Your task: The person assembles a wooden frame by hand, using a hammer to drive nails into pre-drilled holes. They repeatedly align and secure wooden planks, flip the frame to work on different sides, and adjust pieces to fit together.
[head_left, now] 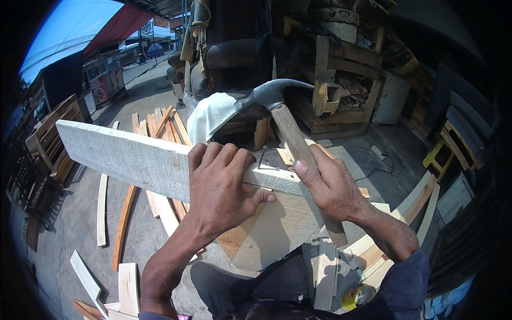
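My left hand (220,186) is wrapped over the top edge of a long pale wooden board (122,157), which stands on edge and reaches out to the left. Just right of those fingers a nail (262,157) sticks up, slightly tilted, from the board's top edge. My right hand (336,184) grips the wooden handle of a claw hammer (292,130). Its dark metal head is raised above the nail, apart from it. Below the board's right end is a wide light wooden panel (277,229), partly in shadow.
Loose wooden strips (124,226) lie on the concrete floor at left, with more planks (421,205) at right. Ahead stands a dark padded armchair (234,53) with a white cloth (212,114) before it. A wooden shelf (346,69) holds scraps. A cable (381,169) runs along the floor.
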